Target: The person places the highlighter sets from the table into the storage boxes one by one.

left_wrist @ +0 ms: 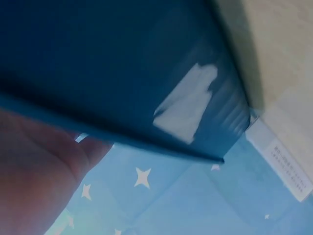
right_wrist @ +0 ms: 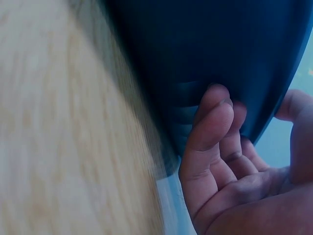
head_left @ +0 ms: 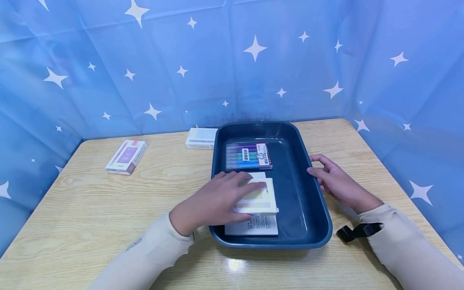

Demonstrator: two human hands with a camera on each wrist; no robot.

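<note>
A dark blue plastic tray (head_left: 293, 193) stands on the table. My left hand (head_left: 221, 197) reaches over its left wall and holds a small pale yellow box (head_left: 266, 199), thumb at the near side and fingers across the top. Beneath that box lies a white printed packet (head_left: 253, 230), partly covered. Farther back in the tray sits a clear pack of coloured pens (head_left: 248, 156). My right hand (head_left: 335, 177) grips the tray's right rim; in the right wrist view its fingers (right_wrist: 210, 122) curl against the outer wall, with the thumb at the rim.
A white box with a purple panel (head_left: 127, 157) lies on the left of the wooden table (head_left: 145, 193). Another white box (head_left: 201, 138) is beside the tray's back left corner. A blue curtain with white stars (head_left: 203, 60) hangs behind the table and along its sides.
</note>
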